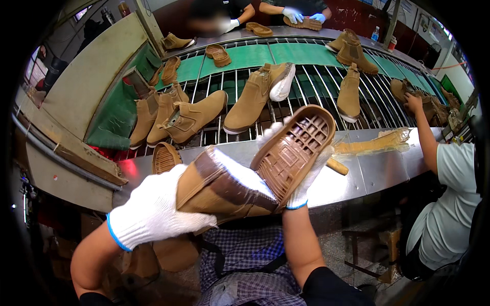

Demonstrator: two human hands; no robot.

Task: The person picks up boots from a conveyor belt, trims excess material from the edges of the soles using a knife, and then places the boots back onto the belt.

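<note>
My left hand [153,206], in a white knit glove with a blue cuff, grips a tan boot upper [199,178] turned on its side. Its white underside and dark brown lower band face up and to the right. In my gloved right hand [311,176] is a brown rubber sole [301,148], tilted with its gridded inner face toward me. The sole's lower end touches or nearly touches one end of the upper; the exact contact is hard to make out. Most of my right fingers are behind the sole.
Several tan boots [250,99] lie on the metal rod rack [316,86] over a green belt [301,53]. Another sole [166,158] and a wooden handle [337,166] are near the metal edge. Gloved co-workers' hands [293,15] work opposite; a person in a light shirt [449,204] reaches in at right.
</note>
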